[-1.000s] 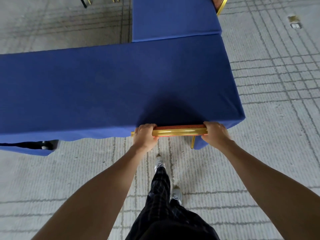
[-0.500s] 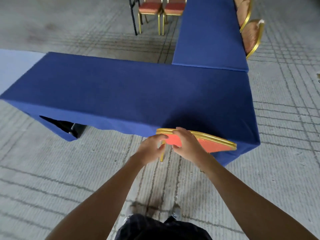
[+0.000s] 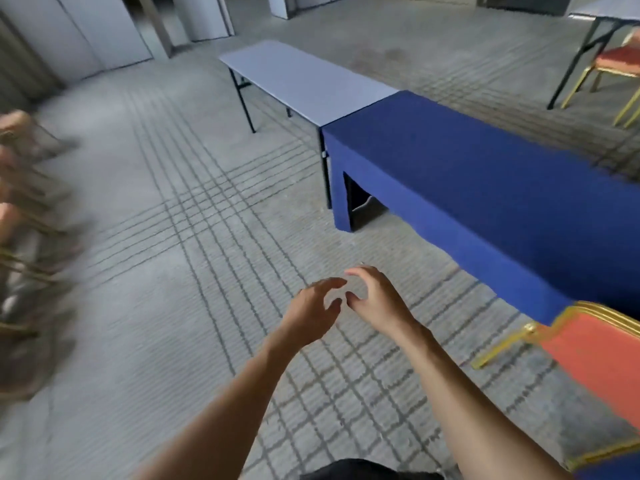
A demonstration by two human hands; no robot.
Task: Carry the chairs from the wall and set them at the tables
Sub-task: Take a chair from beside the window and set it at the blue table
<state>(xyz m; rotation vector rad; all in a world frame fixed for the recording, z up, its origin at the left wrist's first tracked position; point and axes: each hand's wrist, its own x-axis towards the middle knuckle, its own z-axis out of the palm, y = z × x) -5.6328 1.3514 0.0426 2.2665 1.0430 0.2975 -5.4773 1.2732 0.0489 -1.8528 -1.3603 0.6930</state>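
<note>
From your head camera, the chair you are setting sits at the lower right, pushed against the near long side of the blue-draped table. Its orange padded panel carries a gold rim, and that rim runs along the table's edge. One gold leg slants out to the lower left over the carpet. The frame edge cuts the chair off, so you cannot tell its full facing.

Your left hand and right hand hang in mid-air at centre, well clear of the chair. Their fingers are loosely curved and spread apart, holding nothing. The two hands' fingertips come near each other, though whether they touch is unclear.

The blue table runs away up-left and meets a bare grey table on black legs, end to end. A blurred stack of chairs fills the left edge. At upper right another orange chair stands by a further table. The carpet is grey with dark crossing lines, and pale wall panels close the far side.
</note>
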